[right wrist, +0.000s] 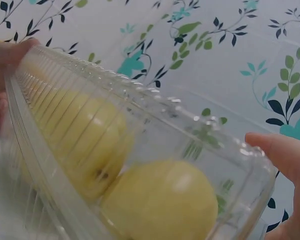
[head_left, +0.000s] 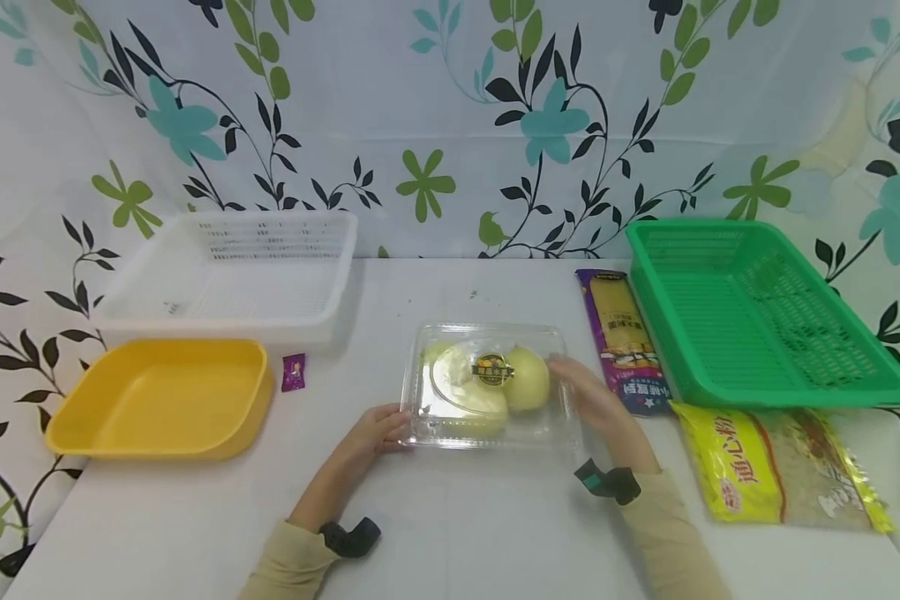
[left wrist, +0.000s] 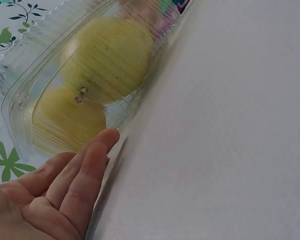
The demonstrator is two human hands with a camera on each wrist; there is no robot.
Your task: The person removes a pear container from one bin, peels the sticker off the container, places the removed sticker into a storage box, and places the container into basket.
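Observation:
A clear plastic clamshell box is held between both hands, close over the middle of the white table. Inside are several pale yellow-green round fruits, one with a short brown stem; a dark label is stuck on the lid. My left hand grips the box's near left corner, thumb above and fingers low against its side. On the opposite side, my right hand holds the box's edge, its thumb on the rim in the right wrist view; its other fingers are mostly hidden.
A white basket and a yellow tray stand left, a small purple packet beside them. To the right are a green basket, a purple-and-yellow noodle packet and a yellow-and-clear bag. A patterned curtain hangs behind.

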